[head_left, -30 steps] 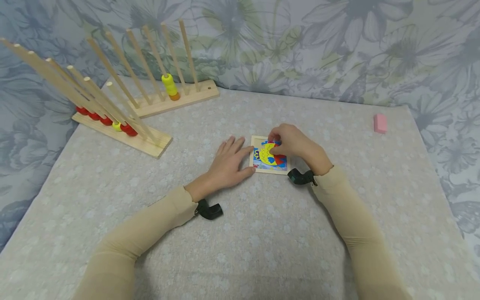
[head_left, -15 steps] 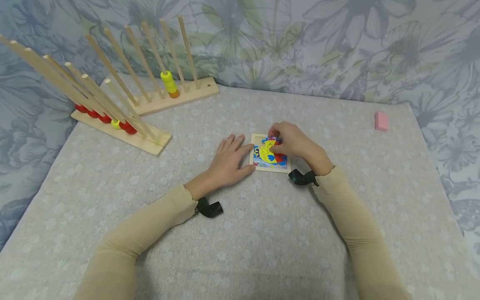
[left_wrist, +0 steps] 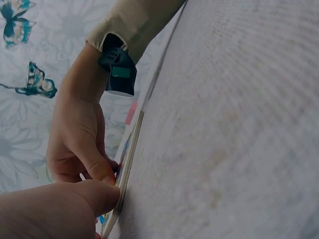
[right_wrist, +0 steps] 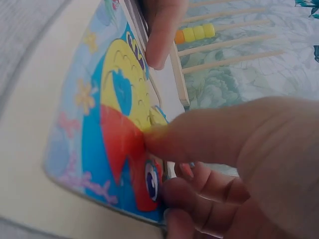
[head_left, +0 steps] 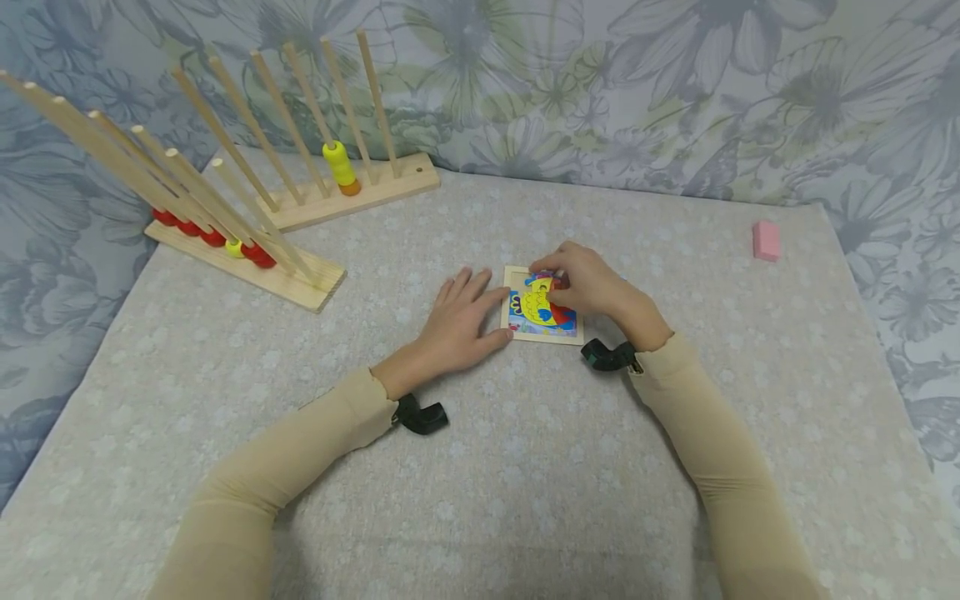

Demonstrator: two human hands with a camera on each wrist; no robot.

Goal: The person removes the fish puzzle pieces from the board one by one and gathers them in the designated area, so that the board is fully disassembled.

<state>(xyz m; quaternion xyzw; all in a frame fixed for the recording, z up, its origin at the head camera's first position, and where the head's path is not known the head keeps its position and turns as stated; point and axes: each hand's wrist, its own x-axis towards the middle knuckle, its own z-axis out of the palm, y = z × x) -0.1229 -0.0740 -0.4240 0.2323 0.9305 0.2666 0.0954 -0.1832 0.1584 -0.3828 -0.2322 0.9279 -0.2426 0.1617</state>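
Observation:
A small framed jigsaw puzzle [head_left: 542,337] with a yellow, red and blue fish picture lies flat on the table. My left hand [head_left: 453,329] rests at its left side, fingers spread, with thumb and index fingertip at the frame's edge. My right hand [head_left: 592,283] is over the puzzle's upper right and pinches a puzzle piece [right_wrist: 158,115] with yellow and blue on it. This piece sits tilted near the upper part of the picture, partly hidden behind the thumb in the right wrist view. Bare wood shows in the frame's upper left corner.
Two wooden peg stands are at the back left: the nearer base [head_left: 300,287] has red and yellow beads, the farther base [head_left: 405,177] a stack of yellow and orange beads [head_left: 340,167]. A pink block [head_left: 766,241] lies at the far right. A floral-patterned wall [head_left: 637,125] rises behind the table.
The right fingers have shifted slightly left along the top of the puzzle, turning the pinched piece a little. The left hand keeps its place at the frame.

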